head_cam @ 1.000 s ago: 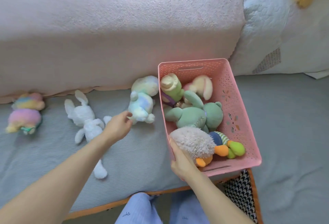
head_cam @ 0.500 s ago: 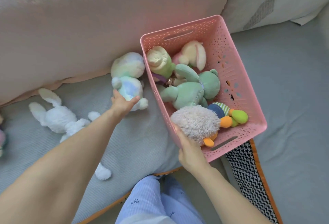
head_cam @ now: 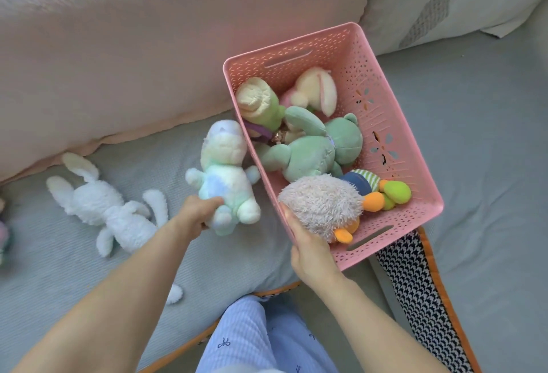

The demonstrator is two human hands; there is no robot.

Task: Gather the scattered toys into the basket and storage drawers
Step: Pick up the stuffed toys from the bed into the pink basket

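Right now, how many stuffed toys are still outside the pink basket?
3: the pastel bear in the left hand, the white bunny on the cushion, and one partly visible toy at the left edge. More may be out of view.

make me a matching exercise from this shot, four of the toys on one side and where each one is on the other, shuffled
Toys:
1. pastel tie-dye plush
2. white bunny
3. green bear
4. shaggy grey plush

Places:
A. lying on the grey mat, no hand on it
B. in the middle of the pink basket
C. gripped by the left hand, just outside the basket's wall
D. at the basket's near corner, beside the right hand

Pairs: 1-C, 2-A, 3-B, 4-D
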